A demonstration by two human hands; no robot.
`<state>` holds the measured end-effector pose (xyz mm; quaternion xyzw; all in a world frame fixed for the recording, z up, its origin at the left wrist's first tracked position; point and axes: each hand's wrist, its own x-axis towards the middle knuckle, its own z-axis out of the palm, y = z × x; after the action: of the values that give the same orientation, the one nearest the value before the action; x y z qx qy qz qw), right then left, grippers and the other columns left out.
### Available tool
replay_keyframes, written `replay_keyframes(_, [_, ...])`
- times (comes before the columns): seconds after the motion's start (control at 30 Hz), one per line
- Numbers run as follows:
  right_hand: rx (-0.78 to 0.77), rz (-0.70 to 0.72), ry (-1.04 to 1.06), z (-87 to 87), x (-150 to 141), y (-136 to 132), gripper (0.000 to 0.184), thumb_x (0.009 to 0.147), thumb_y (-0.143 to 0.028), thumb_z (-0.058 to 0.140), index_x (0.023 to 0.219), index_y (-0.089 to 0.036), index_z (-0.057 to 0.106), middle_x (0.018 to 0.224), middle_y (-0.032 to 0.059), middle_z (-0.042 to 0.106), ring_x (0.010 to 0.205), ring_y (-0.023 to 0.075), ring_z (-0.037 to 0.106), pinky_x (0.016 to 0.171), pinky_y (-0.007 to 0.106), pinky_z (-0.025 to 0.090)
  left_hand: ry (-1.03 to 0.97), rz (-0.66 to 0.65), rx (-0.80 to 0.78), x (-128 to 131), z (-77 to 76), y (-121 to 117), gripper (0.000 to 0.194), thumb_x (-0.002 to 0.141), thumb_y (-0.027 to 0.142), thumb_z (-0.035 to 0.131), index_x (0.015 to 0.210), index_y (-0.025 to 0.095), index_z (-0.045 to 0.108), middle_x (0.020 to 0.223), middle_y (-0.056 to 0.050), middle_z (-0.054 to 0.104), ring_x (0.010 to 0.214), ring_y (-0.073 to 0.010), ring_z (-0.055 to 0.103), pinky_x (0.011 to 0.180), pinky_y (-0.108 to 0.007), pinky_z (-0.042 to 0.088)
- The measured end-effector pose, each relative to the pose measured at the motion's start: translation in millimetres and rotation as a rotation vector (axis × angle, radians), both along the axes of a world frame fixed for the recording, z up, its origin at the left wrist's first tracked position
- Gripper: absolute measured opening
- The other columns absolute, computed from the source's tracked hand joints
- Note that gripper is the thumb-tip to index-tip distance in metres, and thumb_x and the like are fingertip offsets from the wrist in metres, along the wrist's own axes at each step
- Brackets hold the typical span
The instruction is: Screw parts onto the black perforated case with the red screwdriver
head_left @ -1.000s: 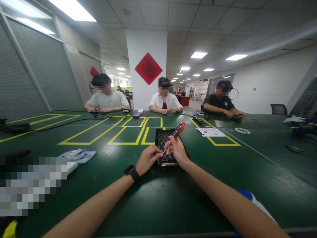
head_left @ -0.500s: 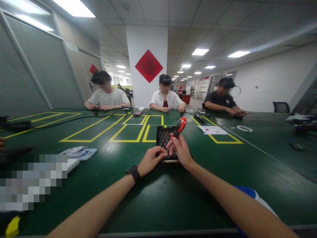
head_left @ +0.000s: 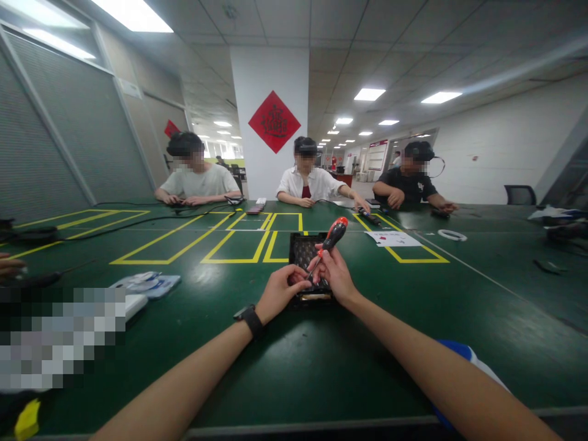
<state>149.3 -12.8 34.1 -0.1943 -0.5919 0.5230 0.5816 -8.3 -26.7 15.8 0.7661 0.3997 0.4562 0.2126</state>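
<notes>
My right hand is closed round a screwdriver with a red and black handle. The handle tilts up to the right and the thin shaft slants down to the left, over a black open case on the table. My left hand, with a dark band on its wrist, is pinched at the shaft's lower end. Whether it grips the tip or some small part there is too small to tell. The case has a patterned inside, and a pale strip shows at its near edge; my hands cover its right part.
The green table carries yellow tape outlines. Blister packs lie to the left, a white paper and a white ring to the right. Three people sit across the table; the middle person's hand is at a dark tool.
The screwdriver's handle has turned slightly, showing more black, while both my hands stay over the case. Across the table, the middle person has reached out to the dark tool.
</notes>
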Motion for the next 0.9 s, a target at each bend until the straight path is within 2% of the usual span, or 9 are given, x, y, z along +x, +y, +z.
replay_keyframes(0.1, [0.0,0.013,-0.017,-0.4,-0.3,0.0,0.029,0.085,-0.042,0.042,0.106,-0.022,0.04,0.067,-0.0034,0.058,0.043,0.007,0.052,0.045,0.021,0.042,0.033,-0.012,-0.038,0.5,-0.3,1.2,0.023,0.073,0.036,0.06,0.079,0.014,0.064,0.071,-0.001,0.064,0.062,-0.0113,0.053,0.06,-0.022,0.041])
replay_keyframes(0.3, [-0.008,0.022,-0.035,0.0,0.8,1.5,0.028,0.086,-0.041,0.039,0.107,-0.022,0.04,0.067,-0.0027,0.059,0.043,0.0076,0.053,0.046,0.021,0.042,0.061,-0.095,-0.01,-0.1,2.3,-1.7,0.025,0.083,0.032,0.047,0.085,0.016,0.065,0.079,-0.003,0.066,0.073,-0.0134,0.057,0.069,-0.024,0.041])
replay_keyframes(0.5, [-0.003,0.006,-0.044,1.1,0.0,-0.5,0.028,0.085,-0.04,0.042,0.106,-0.021,0.04,0.069,-0.003,0.058,0.044,0.0067,0.052,0.046,0.02,0.041,0.021,-0.011,-0.029,1.5,1.5,-0.5,0.024,0.074,0.038,0.059,0.077,0.014,0.06,0.07,-0.001,0.061,0.062,-0.011,0.052,0.059,-0.021,0.04])
replay_keyframes(0.77, [-0.02,0.024,-0.032,-0.8,1.3,1.2,0.031,0.085,-0.042,0.041,0.108,-0.021,0.04,0.072,-0.0015,0.06,0.046,0.007,0.053,0.048,0.021,0.042,0.068,-0.037,0.021,0.7,2.3,0.8,0.021,0.081,0.032,0.049,0.079,0.014,0.061,0.073,-0.002,0.061,0.068,-0.0125,0.053,0.067,-0.024,0.04])
replay_keyframes(0.9, [-0.017,0.005,-0.029,0.1,1.2,1.5,0.032,0.084,-0.042,0.042,0.108,-0.021,0.041,0.071,-0.0016,0.06,0.045,0.0068,0.052,0.047,0.021,0.042,0.058,-0.031,0.0,1.5,2.4,-0.7,0.023,0.08,0.035,0.051,0.08,0.015,0.062,0.072,-0.002,0.061,0.065,-0.012,0.052,0.063,-0.023,0.04])
